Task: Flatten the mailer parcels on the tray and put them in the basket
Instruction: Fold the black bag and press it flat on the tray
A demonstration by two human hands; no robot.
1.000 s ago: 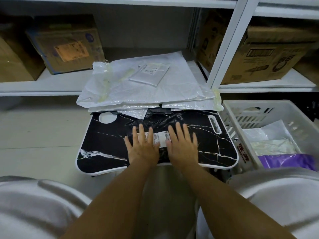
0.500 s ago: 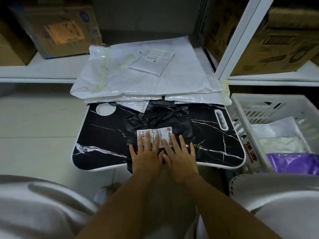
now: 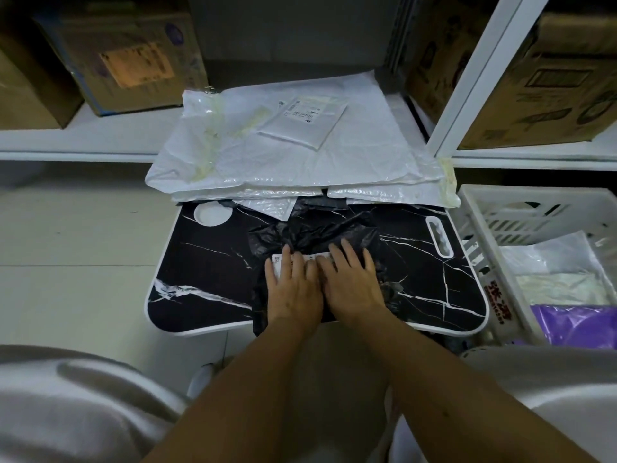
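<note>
Both hands are flat on the black mailer [image 3: 310, 233], which lies crumpled in the middle of the tray [image 3: 207, 262], its near edge hanging a bit over the tray's front rim. The left hand [image 3: 293, 289] and right hand [image 3: 354, 285] sit side by side, touching, fingers straight and spread, palms down. Nothing is gripped, they're just pressing. The fingertips cover most of the white label [image 3: 278, 260].

Handling-wise, this thing looks like thin poly film: light, floppy, slick, with lots of wrinkles and probably some trapped air. It won't hold a shape, so it'll likely spring back a little once the pressure comes off. Smoothing from the middle outward toward the far, puffier end seems the way to get it flat. It doesn't look fragile, so firm pressure should be fine.

For the lift, pinching two opposite edges or sliding a hand under the overhanging near edge looks easiest. Grabbing the middle would just scrunch it again.

The basket [image 3: 480, 235] sits just to the right of the tray, with a couple of mailers already inside. A stack of white mailers [image 3: 300, 162] waits at the tray's far edge.
</note>
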